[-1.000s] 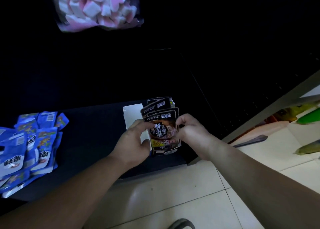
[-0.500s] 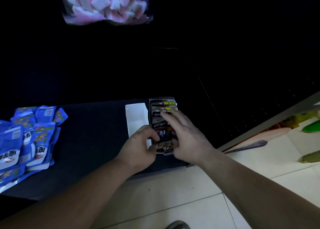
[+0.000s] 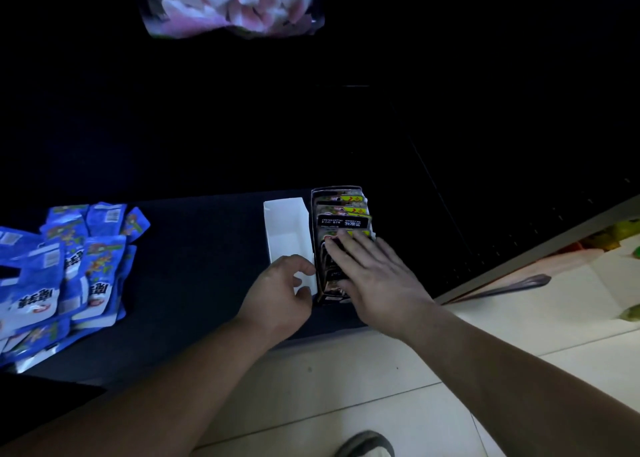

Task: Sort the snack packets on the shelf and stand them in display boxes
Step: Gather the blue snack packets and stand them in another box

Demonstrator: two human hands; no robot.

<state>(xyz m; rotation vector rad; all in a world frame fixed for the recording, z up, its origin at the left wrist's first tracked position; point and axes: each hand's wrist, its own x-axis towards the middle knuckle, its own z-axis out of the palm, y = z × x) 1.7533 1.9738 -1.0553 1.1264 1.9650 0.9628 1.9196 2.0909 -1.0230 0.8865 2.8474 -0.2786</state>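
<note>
Packets (image 3: 62, 266) in blue foil lie heaped at the far left of the dark shelf (image 3: 194, 249), overlapping one another, some face up and some showing barcodes. Above and behind them, in near-black shadow, a clear bag of pink and white marshmallows (image 3: 232, 3) hangs at the top of the view. Further along the shelf stands a white display box (image 3: 287, 228) with nothing in it. The left hand (image 3: 280, 290) is at its near end, forefinger and thumb curled round the near right corner. Touching that box on its right is a dark display box (image 3: 329, 297), in which black snack packets (image 3: 344, 214) with yellow marks stand in a row, front to back. The right hand (image 3: 377, 276) lies flat on the nearer packets, fingers straight and together, gripping nothing. Below the shelf edge runs a pale tiled floor (image 3: 346, 387), with the toe of a shoe (image 3: 367, 446) at the bottom. To the right, a dark perforated side panel (image 3: 485, 197) ends at a grey frame (image 3: 540, 249). Beyond it a long grey object (image 3: 512, 283) lies on the floor, near blurred coloured goods (image 3: 609, 235).
</note>
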